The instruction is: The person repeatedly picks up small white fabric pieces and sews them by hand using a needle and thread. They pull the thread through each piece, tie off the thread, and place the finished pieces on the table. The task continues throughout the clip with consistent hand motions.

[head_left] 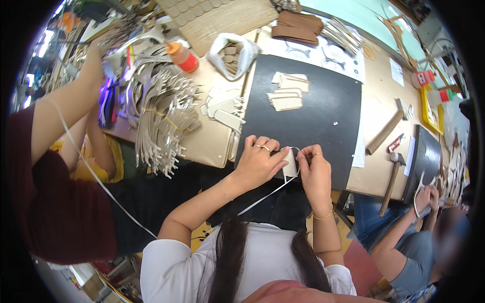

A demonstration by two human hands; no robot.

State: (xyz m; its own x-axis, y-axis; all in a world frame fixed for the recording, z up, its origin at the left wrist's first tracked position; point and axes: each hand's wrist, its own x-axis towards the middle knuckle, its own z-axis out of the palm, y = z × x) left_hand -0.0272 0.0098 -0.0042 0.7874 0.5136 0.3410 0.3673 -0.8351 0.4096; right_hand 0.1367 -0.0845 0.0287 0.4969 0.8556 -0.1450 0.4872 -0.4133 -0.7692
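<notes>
Black mat [323, 118] on wkbench [376, 118], ppl [404, 252] nr; hands [258, 160] [315, 171] pinching cream piece [289, 167] + cord [268, 194]

The small piece [289, 167] is cream, the mat [316, 113] black, the strips [296, 28] brown, the tray [428, 113] yellow.

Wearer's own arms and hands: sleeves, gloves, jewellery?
Bare forearms, no gloves. Short white sleeves. Left hand: at least one gold-toned ring, thin wrist chain. Right hand: slim ring, thicker gold-toned bracelet.
</notes>
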